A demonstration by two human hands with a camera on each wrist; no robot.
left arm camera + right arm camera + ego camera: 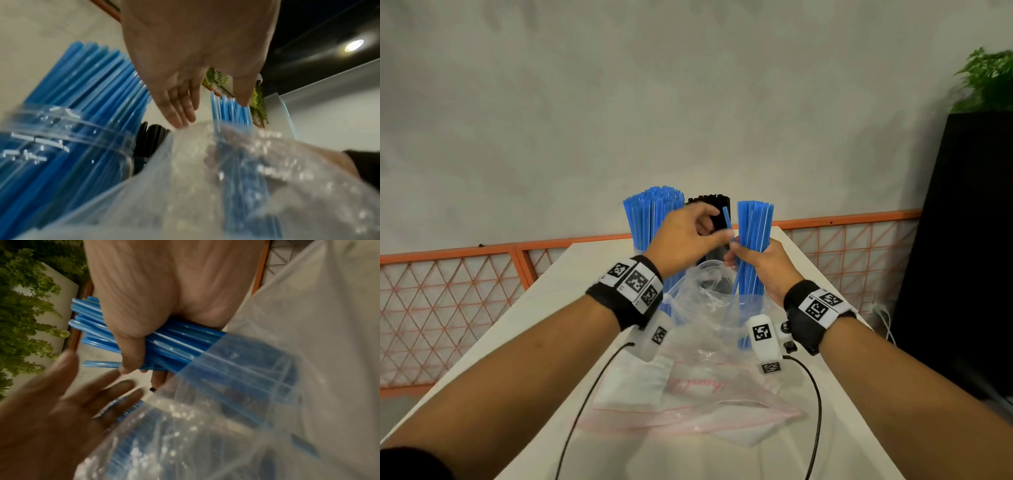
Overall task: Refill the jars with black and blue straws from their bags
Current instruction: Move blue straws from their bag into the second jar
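My right hand (760, 265) grips a bundle of blue straws (755, 236) upright; their lower ends still sit inside a clear plastic bag (705, 305). The right wrist view shows this hand (154, 296) wrapped round the bundle (180, 340) at the bag's mouth (236, 369). One straw (726, 221) sticks out to the left of the bundle. My left hand (688, 240) hovers beside it, fingers straight (180, 110), holding nothing. Behind the hands a clear jar (61, 146) is packed with blue straws (654, 216), with black straws (709, 202) beside them.
A second flat clear bag with pink print (688, 401) lies on the white table (558, 308) near me. An orange mesh fence (448, 291) runs behind the table. A black cabinet (962, 240) with a plant (989, 78) stands to the right.
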